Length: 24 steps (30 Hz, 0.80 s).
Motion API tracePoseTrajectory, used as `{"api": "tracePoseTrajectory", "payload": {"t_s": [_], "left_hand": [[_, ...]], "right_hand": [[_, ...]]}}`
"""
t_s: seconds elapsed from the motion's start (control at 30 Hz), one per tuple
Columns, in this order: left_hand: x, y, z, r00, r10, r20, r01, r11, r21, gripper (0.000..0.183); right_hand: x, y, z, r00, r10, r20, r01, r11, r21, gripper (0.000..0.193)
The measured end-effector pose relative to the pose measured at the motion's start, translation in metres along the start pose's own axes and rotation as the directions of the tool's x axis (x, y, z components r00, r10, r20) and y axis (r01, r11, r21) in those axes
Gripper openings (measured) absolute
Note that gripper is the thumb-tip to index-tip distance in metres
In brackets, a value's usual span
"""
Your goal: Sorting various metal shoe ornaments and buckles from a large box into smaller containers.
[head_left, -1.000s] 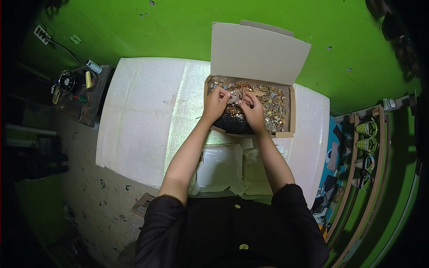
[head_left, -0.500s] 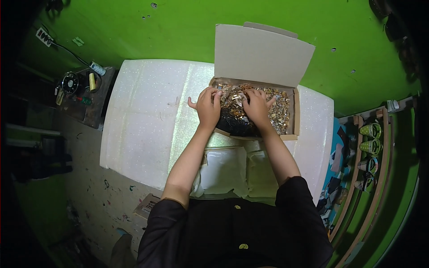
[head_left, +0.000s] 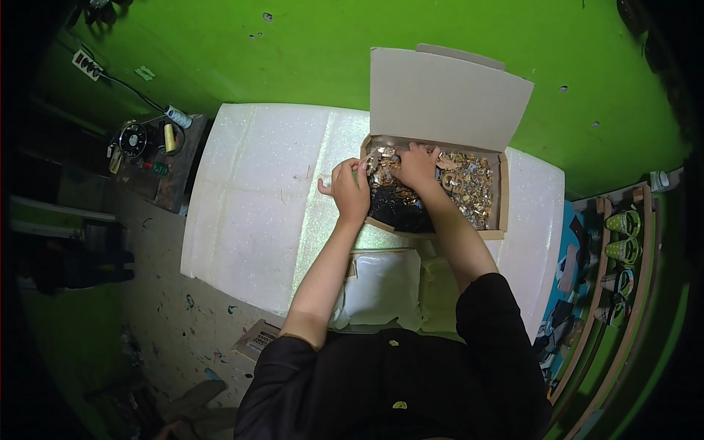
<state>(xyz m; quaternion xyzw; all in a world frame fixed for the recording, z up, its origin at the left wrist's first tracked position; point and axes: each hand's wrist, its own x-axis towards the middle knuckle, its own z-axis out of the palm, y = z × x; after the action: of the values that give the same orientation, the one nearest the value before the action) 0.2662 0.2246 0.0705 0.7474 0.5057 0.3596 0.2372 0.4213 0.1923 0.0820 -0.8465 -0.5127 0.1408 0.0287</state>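
An open cardboard box (head_left: 501,194) stands on the white table, its lid (head_left: 449,95) raised toward the wall. Small gold and silver shiny pieces (head_left: 473,183) fill it, and black plastic (head_left: 400,210) lies in its near left part. At the box's left edge, my left hand (head_left: 350,189) has thumb and forefinger pinched together; whatever is between them is too small to make out. My right hand (head_left: 418,169) reaches into the box from the near side, fingers apart among the pieces, their tips partly hidden.
White packets (head_left: 385,290) lie between the box and my body. The glittery white table (head_left: 249,198) stretches left. A small dark side table (head_left: 165,180) holds thread spools and a black wheel-shaped thing. Footwear hangs on a wooden rack (head_left: 609,227) at right.
The whole view has shifted a little. Relative to the box, my right hand has moved left and farther in, and my left hand has drawn slightly back to the left edge.
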Motion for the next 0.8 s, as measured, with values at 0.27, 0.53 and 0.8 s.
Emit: {"api": "tracePoseTrajectory", "payload": {"t_s": [0.27,0.53,0.8], "left_hand": [[0.002,-0.001,0.001,0.999,0.037,-0.003,-0.037,0.999,0.035,0.017],[0.002,0.002,0.002,0.998,0.067,0.016,-0.068,0.998,0.005,0.016],[0.001,0.001,0.0,0.997,0.078,0.01,-0.078,0.997,0.013,0.015]], "right_hand": [[-0.011,0.034,-0.006,0.996,-0.033,-0.081,0.039,0.997,0.069,0.045],[-0.008,0.102,0.014,0.999,0.017,-0.043,0.03,0.468,0.883,0.024],[-0.033,0.095,-0.007,0.973,-0.052,-0.224,0.197,0.69,0.697,0.012]]}}
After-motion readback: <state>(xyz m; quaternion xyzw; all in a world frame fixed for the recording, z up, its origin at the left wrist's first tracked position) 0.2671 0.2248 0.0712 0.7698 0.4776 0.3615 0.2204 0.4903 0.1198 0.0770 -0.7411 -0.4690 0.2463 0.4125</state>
